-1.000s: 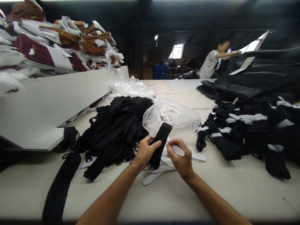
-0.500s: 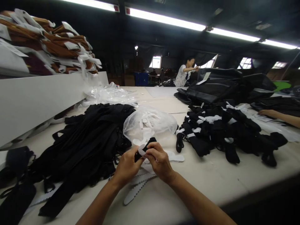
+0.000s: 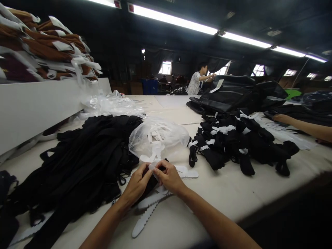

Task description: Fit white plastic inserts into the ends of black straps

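Black fabric strap [image 3: 149,185], soft and light, lies on the table [image 3: 233,193] between left hand [image 3: 137,185] and right hand [image 3: 168,178]; both pinch it with a stiff white card [image 3: 153,165].

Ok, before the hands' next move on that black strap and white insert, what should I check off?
1. Left hand grips black strap: ok.
2. Right hand pinches white insert: ok.
3. Insert seated in strap: cannot tell, fingers hide it.
4. Spare inserts lie on the table under the hands: ok.
5. Plastic bag just behind the hands: ok.
6. Co-worker's hand apart, far right: ok.
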The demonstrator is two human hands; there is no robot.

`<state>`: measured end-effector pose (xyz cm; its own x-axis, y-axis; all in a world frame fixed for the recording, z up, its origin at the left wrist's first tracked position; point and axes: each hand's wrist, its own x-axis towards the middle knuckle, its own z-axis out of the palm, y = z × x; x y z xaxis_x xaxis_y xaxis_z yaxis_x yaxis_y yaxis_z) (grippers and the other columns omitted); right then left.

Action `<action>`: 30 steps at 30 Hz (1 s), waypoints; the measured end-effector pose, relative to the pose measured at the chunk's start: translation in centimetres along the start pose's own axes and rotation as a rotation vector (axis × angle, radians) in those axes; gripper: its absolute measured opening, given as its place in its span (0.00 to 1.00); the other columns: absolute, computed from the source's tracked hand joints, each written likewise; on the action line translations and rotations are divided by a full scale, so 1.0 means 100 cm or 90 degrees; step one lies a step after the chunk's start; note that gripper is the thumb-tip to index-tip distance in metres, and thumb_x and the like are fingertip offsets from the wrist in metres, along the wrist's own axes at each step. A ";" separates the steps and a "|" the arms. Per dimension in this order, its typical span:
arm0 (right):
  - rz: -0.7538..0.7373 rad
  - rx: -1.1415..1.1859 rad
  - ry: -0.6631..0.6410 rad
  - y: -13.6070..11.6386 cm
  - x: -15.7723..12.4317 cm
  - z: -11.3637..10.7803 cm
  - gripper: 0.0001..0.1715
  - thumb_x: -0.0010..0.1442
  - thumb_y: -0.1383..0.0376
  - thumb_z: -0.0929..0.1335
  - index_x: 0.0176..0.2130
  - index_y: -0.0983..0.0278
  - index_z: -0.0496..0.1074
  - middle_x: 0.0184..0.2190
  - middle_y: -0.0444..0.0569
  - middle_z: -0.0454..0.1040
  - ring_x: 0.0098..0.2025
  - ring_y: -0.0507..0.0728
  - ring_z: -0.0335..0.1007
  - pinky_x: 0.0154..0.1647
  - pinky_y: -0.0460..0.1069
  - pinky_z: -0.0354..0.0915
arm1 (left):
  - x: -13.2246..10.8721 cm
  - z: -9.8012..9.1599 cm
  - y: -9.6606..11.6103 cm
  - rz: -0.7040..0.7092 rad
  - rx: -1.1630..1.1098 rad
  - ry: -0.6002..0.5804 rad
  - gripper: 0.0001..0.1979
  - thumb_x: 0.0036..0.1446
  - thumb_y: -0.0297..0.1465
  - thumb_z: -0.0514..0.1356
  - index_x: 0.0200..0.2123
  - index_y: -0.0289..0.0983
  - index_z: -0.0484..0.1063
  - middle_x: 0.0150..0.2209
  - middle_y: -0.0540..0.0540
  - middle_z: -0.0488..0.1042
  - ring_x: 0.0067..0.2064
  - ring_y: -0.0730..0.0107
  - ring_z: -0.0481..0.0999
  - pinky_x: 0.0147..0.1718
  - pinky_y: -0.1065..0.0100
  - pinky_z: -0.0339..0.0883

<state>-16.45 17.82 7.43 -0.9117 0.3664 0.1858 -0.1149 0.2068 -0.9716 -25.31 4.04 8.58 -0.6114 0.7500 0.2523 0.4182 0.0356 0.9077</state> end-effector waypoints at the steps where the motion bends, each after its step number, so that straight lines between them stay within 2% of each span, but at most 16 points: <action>1: 0.008 0.016 -0.010 -0.001 0.000 0.000 0.12 0.60 0.56 0.68 0.33 0.61 0.64 0.16 0.37 0.64 0.15 0.49 0.60 0.15 0.43 0.55 | 0.000 0.000 0.000 -0.002 -0.006 0.004 0.14 0.65 0.40 0.52 0.44 0.39 0.71 0.41 0.46 0.76 0.44 0.60 0.74 0.46 0.65 0.63; 3: 0.019 0.046 -0.029 -0.001 0.000 0.001 0.12 0.61 0.57 0.67 0.33 0.61 0.62 0.13 0.36 0.64 0.13 0.49 0.59 0.15 0.43 0.54 | 0.001 -0.001 0.000 -0.010 -0.004 0.014 0.16 0.66 0.39 0.49 0.46 0.38 0.71 0.39 0.47 0.76 0.41 0.62 0.74 0.43 0.66 0.64; 6: 0.029 0.082 -0.047 0.000 0.001 0.003 0.12 0.62 0.56 0.65 0.34 0.60 0.59 0.13 0.36 0.66 0.14 0.50 0.63 0.16 0.43 0.58 | 0.001 0.000 -0.003 -0.019 0.001 0.026 0.16 0.67 0.38 0.48 0.45 0.37 0.72 0.34 0.48 0.74 0.38 0.63 0.73 0.40 0.67 0.64; 9: 0.037 0.099 -0.062 0.003 0.002 0.005 0.15 0.60 0.54 0.66 0.34 0.60 0.58 0.13 0.36 0.67 0.16 0.53 0.68 0.17 0.44 0.62 | 0.000 0.002 -0.004 -0.018 0.019 0.047 0.16 0.67 0.40 0.49 0.45 0.38 0.72 0.35 0.48 0.74 0.38 0.63 0.72 0.39 0.66 0.63; 13: 0.041 0.103 -0.052 0.006 0.003 0.009 0.17 0.59 0.53 0.68 0.33 0.60 0.59 0.13 0.37 0.68 0.16 0.53 0.70 0.16 0.44 0.63 | -0.002 0.003 0.000 -0.004 0.046 0.071 0.16 0.67 0.41 0.50 0.45 0.39 0.72 0.35 0.49 0.74 0.36 0.64 0.72 0.38 0.66 0.61; 18: 0.041 0.111 -0.042 0.005 0.002 0.010 0.21 0.58 0.49 0.69 0.34 0.62 0.62 0.14 0.38 0.69 0.17 0.53 0.70 0.18 0.44 0.65 | -0.002 0.003 0.003 0.015 0.055 0.079 0.13 0.64 0.39 0.54 0.36 0.38 0.74 0.33 0.49 0.75 0.37 0.64 0.72 0.39 0.67 0.61; 23: 0.048 0.100 -0.036 0.002 0.002 0.008 0.21 0.57 0.50 0.70 0.32 0.62 0.63 0.13 0.37 0.68 0.14 0.51 0.67 0.15 0.42 0.60 | 0.000 0.003 -0.005 -0.014 0.053 0.144 0.12 0.61 0.37 0.57 0.29 0.37 0.73 0.26 0.50 0.72 0.31 0.67 0.68 0.33 0.68 0.59; 30: 0.065 0.064 -0.052 0.004 0.006 0.004 0.17 0.56 0.54 0.70 0.30 0.62 0.63 0.11 0.37 0.67 0.12 0.50 0.64 0.13 0.41 0.56 | -0.001 0.007 -0.015 -0.044 0.038 0.192 0.16 0.61 0.40 0.55 0.26 0.37 0.70 0.22 0.51 0.70 0.27 0.68 0.68 0.29 0.70 0.61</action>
<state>-17.23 17.76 7.05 -0.9492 0.3052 0.0768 -0.0554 0.0783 -0.9954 -25.44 4.40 6.97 -0.8074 0.5154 0.2872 0.4020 0.1242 0.9072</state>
